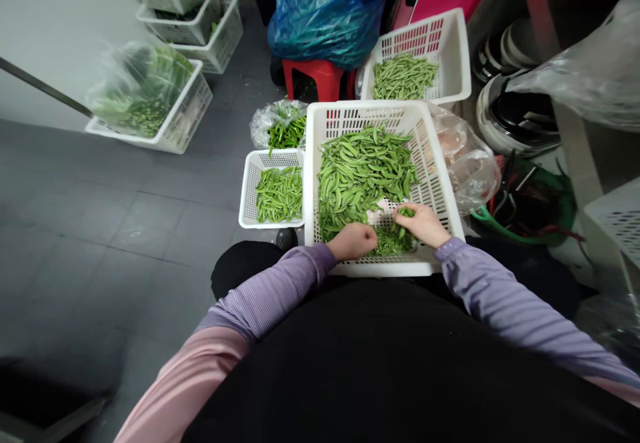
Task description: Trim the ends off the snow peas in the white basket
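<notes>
A large white plastic basket stands in front of me, with a heap of green snow peas in its far and left part. Over the basket's near end, my right hand is closed around several snow peas. My left hand is beside it to the left, its fingers curled together; what they pinch, if anything, is too small to make out. Below and between the hands lies a small pile of green trimmings. A small white basket to the left holds trimmed pods.
Behind stands another white basket with green beans. Green peppers lie in a plastic bag. A red stool bears a blue bag. At right are a green basket and stacked buckets; crates stand far left.
</notes>
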Motion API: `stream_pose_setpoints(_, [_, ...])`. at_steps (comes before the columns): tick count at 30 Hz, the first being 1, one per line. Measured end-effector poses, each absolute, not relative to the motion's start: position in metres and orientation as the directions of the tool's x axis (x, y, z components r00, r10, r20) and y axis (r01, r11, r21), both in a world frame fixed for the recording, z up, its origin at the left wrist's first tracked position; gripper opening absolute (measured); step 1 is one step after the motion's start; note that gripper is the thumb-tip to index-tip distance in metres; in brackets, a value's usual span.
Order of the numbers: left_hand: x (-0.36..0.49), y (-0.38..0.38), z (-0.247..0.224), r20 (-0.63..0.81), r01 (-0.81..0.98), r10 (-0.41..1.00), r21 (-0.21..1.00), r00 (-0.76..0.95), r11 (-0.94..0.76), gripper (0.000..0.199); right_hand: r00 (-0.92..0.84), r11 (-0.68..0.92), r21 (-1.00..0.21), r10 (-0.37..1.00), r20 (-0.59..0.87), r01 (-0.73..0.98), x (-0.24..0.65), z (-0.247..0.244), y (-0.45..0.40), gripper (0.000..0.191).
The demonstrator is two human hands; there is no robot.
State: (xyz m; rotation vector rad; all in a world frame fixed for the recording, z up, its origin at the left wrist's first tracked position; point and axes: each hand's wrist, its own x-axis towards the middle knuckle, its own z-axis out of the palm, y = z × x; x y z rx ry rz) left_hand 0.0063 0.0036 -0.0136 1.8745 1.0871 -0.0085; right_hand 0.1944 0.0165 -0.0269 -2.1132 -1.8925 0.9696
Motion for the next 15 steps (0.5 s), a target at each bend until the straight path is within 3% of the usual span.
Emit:
stream_pose_setpoints(2, [0.007, -0.002, -0.022, -0.382, 0.714, 0.67, 0.622, 0.636, -0.323, 0.023, 0.113, -0.21, -0.309, 0.945, -0.306, 0.928, 0.203, -0.046, 0.033, 0.033])
stream_pose_setpoints(3, [0.007, -0.005, -0.026, -0.369, 0.72, 0.665, 0.58, 0.649, -0.381, 0.028, 0.085, -0.146, -0.219, 0.96, -0.266, 0.965, 0.204, -0.055, 0.041, 0.033])
stream_pose_setpoints(7, [0.007, -0.007, -0.036, -0.372, 0.709, 0.622, 0.525, 0.689, -0.471, 0.039, -0.259, 0.27, 0.003, 0.925, -0.278, 0.963, 0.196, -0.083, 0.064, 0.037])
stream_pose_setpoints(10, [0.006, -0.004, -0.037, -0.393, 0.692, 0.58, 0.524, 0.714, -0.497, 0.032, -0.335, 0.367, 0.027, 0.876, -0.346, 0.93, 0.187, -0.092, 0.071, 0.035])
stream_pose_setpoints(12, [0.005, -0.002, -0.035, -0.395, 0.695, 0.581, 0.516, 0.712, -0.501, 0.028, -0.31, 0.329, 0.007, 0.896, -0.317, 0.944, 0.186, -0.092, 0.072, 0.034])
stream_pose_setpoints(15, [0.003, 0.001, -0.031, -0.381, 0.73, 0.636, 0.49, 0.671, -0.476, 0.027, -0.081, 0.026, -0.215, 0.965, -0.25, 0.976, 0.191, -0.083, 0.067, 0.035])
